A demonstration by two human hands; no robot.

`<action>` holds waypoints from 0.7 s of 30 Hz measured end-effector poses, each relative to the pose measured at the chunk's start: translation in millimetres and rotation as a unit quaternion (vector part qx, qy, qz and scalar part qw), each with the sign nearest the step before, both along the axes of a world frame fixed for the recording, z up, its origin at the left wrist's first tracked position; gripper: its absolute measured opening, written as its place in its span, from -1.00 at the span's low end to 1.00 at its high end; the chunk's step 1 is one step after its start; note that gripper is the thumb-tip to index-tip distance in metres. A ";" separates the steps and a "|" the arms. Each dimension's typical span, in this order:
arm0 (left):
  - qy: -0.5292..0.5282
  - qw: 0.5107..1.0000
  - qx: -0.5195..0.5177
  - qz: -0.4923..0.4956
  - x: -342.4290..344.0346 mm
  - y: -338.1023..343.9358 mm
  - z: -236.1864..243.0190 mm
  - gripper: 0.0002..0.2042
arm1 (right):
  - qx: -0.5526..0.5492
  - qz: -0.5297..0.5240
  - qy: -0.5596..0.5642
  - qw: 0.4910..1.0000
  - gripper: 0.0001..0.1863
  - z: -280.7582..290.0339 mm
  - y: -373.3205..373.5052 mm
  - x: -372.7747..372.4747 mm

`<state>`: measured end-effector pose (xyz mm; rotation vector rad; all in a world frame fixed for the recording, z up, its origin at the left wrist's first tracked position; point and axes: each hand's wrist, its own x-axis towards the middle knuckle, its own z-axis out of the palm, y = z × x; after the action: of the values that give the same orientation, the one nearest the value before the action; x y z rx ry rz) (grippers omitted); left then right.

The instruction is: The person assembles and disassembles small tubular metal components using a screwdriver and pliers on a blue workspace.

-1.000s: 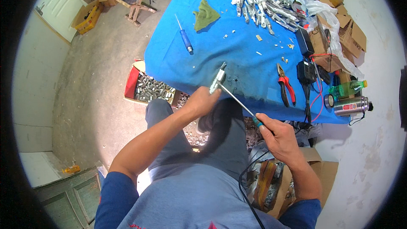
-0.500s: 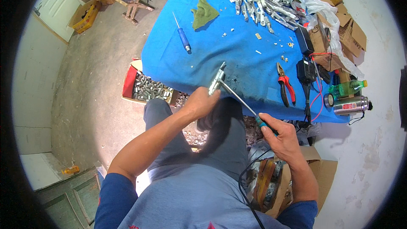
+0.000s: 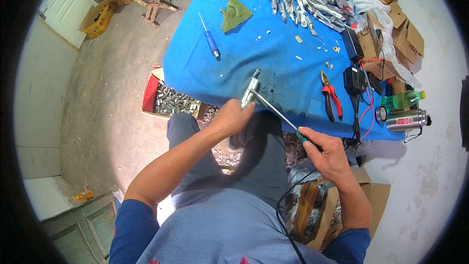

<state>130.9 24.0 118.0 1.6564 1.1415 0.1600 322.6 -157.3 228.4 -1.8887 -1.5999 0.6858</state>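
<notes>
Barely shifted from half a second earlier, the left hand grips a pale metal piece, long axis pointing away over the worktop; farther right, the right hand clasps a teal-handled tool slanting to it.

- we slant our left forearm up and rightward from the lower left;
- we have our left hand curled closed, back facing up;
- our right forearm rises steeply, leaning leftward;
- our right hand is closed too, lower and apart from the left
</notes>
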 end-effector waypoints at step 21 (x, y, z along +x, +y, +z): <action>-0.024 0.999 0.006 0.034 7.0 -2.0 -4.4 -0.46 | -0.151 -0.202 0.431 0.866 -0.59 -42.0 -12.1 -10.7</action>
<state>137.9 22.0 113.5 1.6171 1.1645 0.2493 311.8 -169.4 186.4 -1.6430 -0.5317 1.3841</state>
